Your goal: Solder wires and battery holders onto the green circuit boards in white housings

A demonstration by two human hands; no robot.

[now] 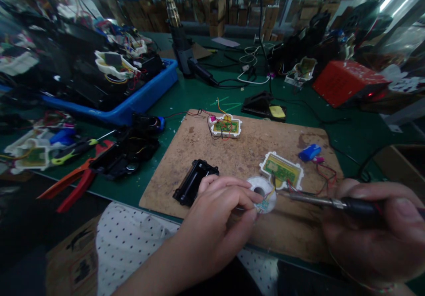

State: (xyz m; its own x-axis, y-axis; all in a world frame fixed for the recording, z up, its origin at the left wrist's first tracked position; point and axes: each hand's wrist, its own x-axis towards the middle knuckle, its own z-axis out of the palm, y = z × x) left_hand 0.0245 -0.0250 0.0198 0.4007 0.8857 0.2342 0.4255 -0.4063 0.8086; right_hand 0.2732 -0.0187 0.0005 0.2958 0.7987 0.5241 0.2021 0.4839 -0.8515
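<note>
Over the brown board (245,149), the left hand (221,212) pinches a white disc (270,185) while the right hand (372,225) grips a soldering iron (332,202).

The left thumb and fingers press together on the near-left edge of the disc, which a yellow wire (271,194) crosses; the right fingers close round the iron's dark handle, its tip pointing left, close to the disc's right edge, though whether they touch I cannot tell. Just behind the disc lies a white-framed circuit board (282,172), with a blue cylinder (309,152) farther right. A black housing (195,183) sits beside the left hand, and a second framed board (227,126) lies near the far edge. On the green surface (232,91) beyond stand an iron stand (259,103) with a yellow sponge (278,111) and a red box (348,83).
</note>
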